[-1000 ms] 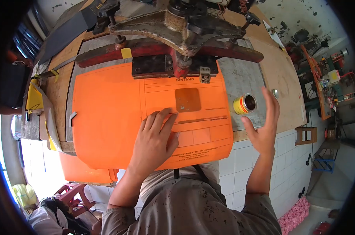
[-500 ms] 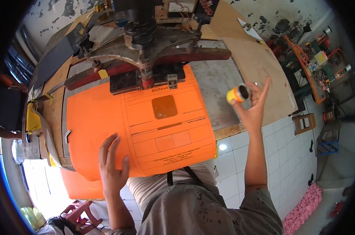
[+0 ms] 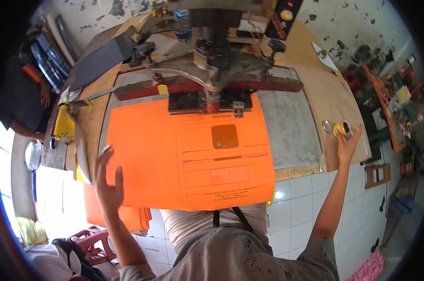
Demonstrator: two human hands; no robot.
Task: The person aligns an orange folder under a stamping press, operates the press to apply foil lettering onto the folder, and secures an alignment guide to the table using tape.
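My right hand [image 3: 346, 146] has its fingers around a small yellow can [image 3: 338, 129] at the wooden board on the right; whether the can rests on the board I cannot tell. Beside it lies a round metal lid [image 3: 326, 125]. At the left edge of a large printed orange sheet [image 3: 144, 154], my left hand [image 3: 109, 185] is open, thumb apart from the fingers. Its fingertips are at a small metal piece [image 3: 106, 148] by that edge. The sheet's far edge runs under the press head [image 3: 207, 102], and its near edge hangs over the table front.
A press crossbar [image 3: 268, 85] spans above the grey metal bed [image 3: 291, 136]. Dark sheets [image 3: 102, 61] and a water bottle [image 3: 181, 24] are at the back. A co-worker [image 3: 24, 96] stands at the left. More orange sheets [image 3: 139, 219] lie below the table edge.
My right hand has carried the can rightward to the board. My left hand has shifted from over the orange sheet to its left edge. The view has turned, and the co-worker shows more.
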